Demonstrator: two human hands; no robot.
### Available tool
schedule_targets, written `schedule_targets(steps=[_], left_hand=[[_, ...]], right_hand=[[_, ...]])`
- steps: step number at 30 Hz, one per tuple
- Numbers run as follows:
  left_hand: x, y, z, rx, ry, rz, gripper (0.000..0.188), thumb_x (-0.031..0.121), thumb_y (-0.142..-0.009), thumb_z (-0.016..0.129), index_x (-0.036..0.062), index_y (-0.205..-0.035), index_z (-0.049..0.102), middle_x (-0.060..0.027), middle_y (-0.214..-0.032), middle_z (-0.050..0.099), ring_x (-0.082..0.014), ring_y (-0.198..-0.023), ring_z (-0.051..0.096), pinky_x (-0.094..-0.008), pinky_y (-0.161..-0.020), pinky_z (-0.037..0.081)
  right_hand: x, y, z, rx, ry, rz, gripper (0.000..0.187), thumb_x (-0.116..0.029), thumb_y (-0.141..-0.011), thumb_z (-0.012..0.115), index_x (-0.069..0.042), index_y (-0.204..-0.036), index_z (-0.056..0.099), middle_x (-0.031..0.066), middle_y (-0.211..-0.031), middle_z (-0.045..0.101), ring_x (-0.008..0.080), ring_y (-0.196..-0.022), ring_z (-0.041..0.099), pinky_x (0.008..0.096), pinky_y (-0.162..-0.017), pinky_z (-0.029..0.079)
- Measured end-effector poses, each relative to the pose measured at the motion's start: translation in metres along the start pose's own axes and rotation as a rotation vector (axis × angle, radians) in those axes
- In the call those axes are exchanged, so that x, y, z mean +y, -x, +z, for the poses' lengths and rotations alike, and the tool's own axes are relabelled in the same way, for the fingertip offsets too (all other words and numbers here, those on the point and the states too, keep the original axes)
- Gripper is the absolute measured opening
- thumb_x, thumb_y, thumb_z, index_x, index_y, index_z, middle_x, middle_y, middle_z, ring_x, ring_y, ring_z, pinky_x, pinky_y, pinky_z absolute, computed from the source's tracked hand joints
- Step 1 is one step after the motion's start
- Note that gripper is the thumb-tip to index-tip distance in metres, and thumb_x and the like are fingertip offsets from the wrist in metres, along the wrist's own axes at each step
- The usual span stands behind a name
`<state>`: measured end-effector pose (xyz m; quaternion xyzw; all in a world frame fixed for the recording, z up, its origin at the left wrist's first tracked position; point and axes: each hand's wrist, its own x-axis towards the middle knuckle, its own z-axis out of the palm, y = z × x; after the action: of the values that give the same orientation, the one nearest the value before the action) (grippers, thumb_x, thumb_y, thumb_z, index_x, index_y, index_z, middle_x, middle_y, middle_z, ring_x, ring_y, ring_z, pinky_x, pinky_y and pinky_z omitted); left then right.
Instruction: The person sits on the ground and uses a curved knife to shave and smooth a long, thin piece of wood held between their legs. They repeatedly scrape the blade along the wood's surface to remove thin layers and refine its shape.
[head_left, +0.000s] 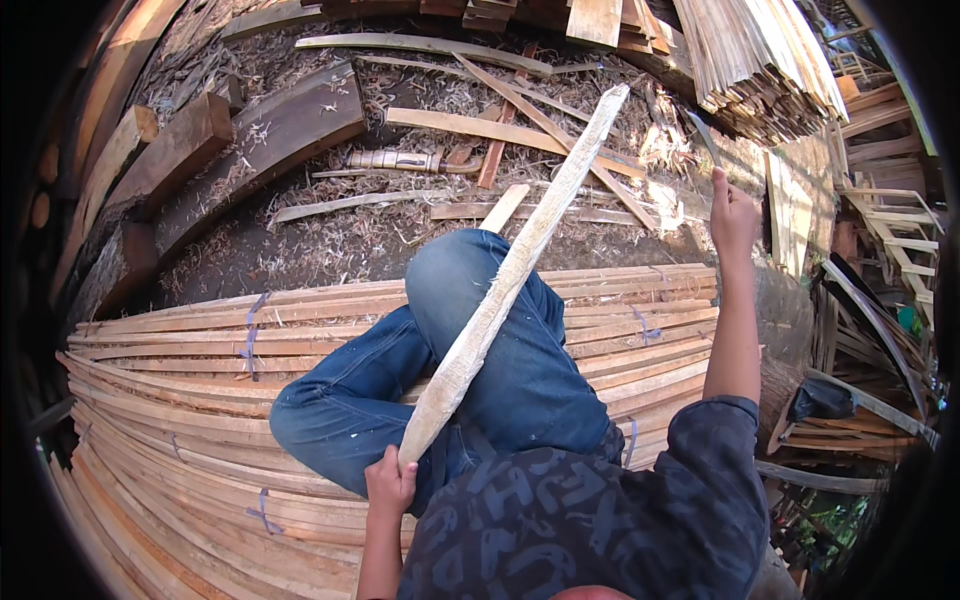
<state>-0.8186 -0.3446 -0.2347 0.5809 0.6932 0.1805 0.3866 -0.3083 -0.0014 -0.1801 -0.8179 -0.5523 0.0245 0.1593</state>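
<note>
A long, rough-hewn wooden stick (515, 265), pale and tapering, slants across my lap and over my raised knee. My left hand (389, 480) is closed around its near end, beside my hip. Out to the right, my right hand (735, 215) is raised and gripped round the handle of a knife (706, 139). The handle is mostly hidden in the fist; a narrow, slightly curved dark blade points up and to the left. That blade is apart from the stick, whose far end reaches over the littered ground.
I sit on bundled wooden strips (330, 345) tied with purplish bands. Heavy dark beams (270, 150) lie at far left. Loose slats (480, 128) and shavings cover the ground ahead, around a banded wooden object (395, 160). A stack of thin boards (765, 75) stands far right.
</note>
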Motion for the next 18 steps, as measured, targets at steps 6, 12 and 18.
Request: schedule_targets(steps=[6,12,18], left_hand=[[-0.004,0.005,0.000,-0.030,0.015,-0.012,0.050,0.048,-0.094,0.052,0.0000,-0.081,0.048,-0.0215,-0.060,0.052,-0.0440,-0.059,0.058,-0.0449,-0.051,0.043],[0.001,0.002,0.001,-0.006,-0.008,-0.012,0.053,0.051,-0.095,0.049,-0.0007,-0.082,0.048,-0.0219,-0.060,0.052,-0.0444,-0.060,0.058,-0.0453,-0.051,0.043],[0.002,-0.001,0.004,0.033,0.005,-0.004,0.052,0.049,-0.095,0.049,-0.0006,-0.083,0.048,-0.0219,-0.059,0.052,-0.0446,-0.060,0.058,-0.0458,-0.051,0.043]], right_hand=[[-0.097,0.126,0.004,-0.127,-0.045,-0.681,0.060,-0.060,-0.090,0.055,-0.006,-0.064,0.059,0.0097,-0.050,0.054,0.0284,-0.044,0.057,0.0383,-0.043,0.043],[-0.070,-0.009,0.030,0.122,0.151,-0.413,0.070,-0.069,-0.089,0.047,-0.005,-0.069,0.065,0.0145,-0.055,0.060,0.0312,-0.053,0.064,0.0408,-0.048,0.049],[-0.083,-0.012,0.048,0.218,0.090,-0.380,0.074,-0.075,-0.087,0.043,-0.006,-0.067,0.064,0.0141,-0.054,0.059,0.0312,-0.053,0.064,0.0403,-0.048,0.049]])
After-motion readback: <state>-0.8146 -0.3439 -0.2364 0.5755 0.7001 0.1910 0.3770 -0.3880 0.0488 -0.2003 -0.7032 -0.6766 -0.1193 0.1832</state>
